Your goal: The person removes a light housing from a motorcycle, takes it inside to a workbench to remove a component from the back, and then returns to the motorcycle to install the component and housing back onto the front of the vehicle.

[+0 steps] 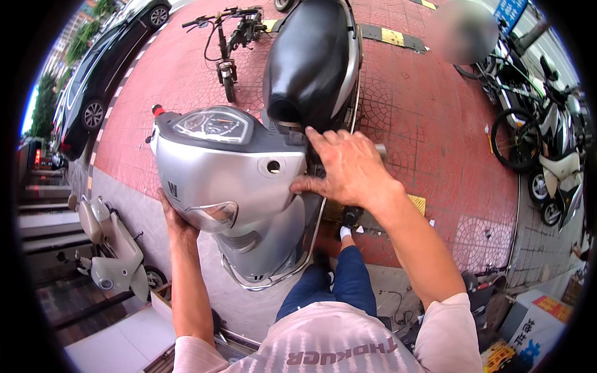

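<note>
In front of me stands a silver scooter (271, 264) with a black seat (309, 56). Its silver handlebar cowl (211, 168) carries an instrument panel (214, 125) on top, a clear lamp lens (217, 214) low on its face and a round hole (273, 166) at the right. My left hand (180, 214) cups the cowl's lower left side, its fingers partly hidden behind it. At the right end, my right hand (345, 165) grips the cowl, thumb on the front edge and fingers stretched toward its rear. A red piece (158, 110) shows at the cowl's far left end.
A folding electric bike (228, 56) stands beyond the scooter. Parked two-wheelers (516, 137) line the right side, and a pale scooter (118, 255) is at left. A dark car (99, 74) is farther off. Below right sits a white box (535, 323), near cables on the ground.
</note>
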A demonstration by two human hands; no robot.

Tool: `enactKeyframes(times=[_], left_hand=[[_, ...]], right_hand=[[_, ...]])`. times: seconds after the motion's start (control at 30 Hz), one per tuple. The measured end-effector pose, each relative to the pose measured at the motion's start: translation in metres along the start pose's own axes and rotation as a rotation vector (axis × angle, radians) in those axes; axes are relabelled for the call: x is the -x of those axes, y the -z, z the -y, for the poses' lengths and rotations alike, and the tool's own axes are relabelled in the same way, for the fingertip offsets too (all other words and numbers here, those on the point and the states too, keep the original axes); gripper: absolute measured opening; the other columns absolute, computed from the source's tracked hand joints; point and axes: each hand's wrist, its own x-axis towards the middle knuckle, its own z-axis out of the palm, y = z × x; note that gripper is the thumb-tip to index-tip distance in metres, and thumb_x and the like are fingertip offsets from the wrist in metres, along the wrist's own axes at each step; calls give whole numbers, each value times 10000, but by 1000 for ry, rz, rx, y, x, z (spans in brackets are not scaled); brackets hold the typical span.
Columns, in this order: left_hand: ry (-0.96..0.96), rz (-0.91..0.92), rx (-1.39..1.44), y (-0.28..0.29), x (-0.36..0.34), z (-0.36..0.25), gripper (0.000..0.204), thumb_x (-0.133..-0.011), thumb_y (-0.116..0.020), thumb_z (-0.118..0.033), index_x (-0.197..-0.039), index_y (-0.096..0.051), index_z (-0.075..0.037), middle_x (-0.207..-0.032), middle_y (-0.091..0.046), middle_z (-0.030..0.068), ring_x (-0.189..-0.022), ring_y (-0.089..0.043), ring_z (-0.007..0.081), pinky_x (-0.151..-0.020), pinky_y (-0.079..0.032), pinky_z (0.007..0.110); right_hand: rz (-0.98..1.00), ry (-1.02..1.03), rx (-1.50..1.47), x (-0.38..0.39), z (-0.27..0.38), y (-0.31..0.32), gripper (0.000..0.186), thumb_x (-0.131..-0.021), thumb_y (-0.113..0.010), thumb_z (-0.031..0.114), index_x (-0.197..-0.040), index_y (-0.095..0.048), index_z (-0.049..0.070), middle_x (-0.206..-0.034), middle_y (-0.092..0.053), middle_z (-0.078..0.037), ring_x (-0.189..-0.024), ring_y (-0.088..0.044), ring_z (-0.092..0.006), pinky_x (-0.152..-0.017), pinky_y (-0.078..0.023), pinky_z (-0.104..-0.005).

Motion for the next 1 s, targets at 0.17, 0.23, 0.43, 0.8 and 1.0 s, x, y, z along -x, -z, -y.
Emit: enactKeyframes(times=[0.17, 0.23, 0.43, 0.8, 1.0], left_hand=[[-58, -44, -21, 10, 0, 1, 763, -1044, -490, -684, -1580, -468, -141, -1549, -548, 76, -1390, -533, 300, -1167, -445, 476], [-59, -81, -32, 9, 3, 1, 781, -1045, -478, -692, -1585, -461, -127, -1551, -545, 76, -1390, -530, 301, -1171, -439, 464], [-19, -237, -51, 3, 8, 2, 844, -1031, -452, -739, -1589, -449, -105, -1544, -541, 103, -1389, -523, 299, -1173, -428, 456], [99, -124, -31, 25, -1, -7, 922, -948, -589, -773, -1534, -501, -66, -1445, -617, 107, -1321, -581, 271, -1133, -473, 457], [-25, -132, 163, 31, 29, 46, 870, -928, -707, -679, -1515, -509, -67, -1413, -628, 81, -1306, -584, 258, -1106, -488, 442]], right_hand=[[121, -42, 0, -13, 8, 9, 1256, -726, -716, 852, -1461, -500, -143, -1091, -709, -242, -1050, -678, -353, -954, -507, -461], [187, -43, -11, -20, 11, 13, 1264, -737, -709, 851, -1453, -494, -169, -1076, -702, -248, -1030, -675, -363, -947, -501, -465], [315, -37, -91, -38, 6, 17, 1218, -752, -741, 807, -1448, -503, -164, -1199, -679, -289, -1093, -662, -407, -987, -483, -493], [244, 55, -113, -68, -33, 0, 1259, -545, -900, 731, -1453, -560, -73, -1115, -736, -196, -1050, -707, -361, -946, -514, -479], [241, 237, -155, -112, -77, -8, 1187, -544, -931, 587, -1501, -542, 3, -1219, -669, -165, -1170, -611, -360, -1061, -430, -497]])
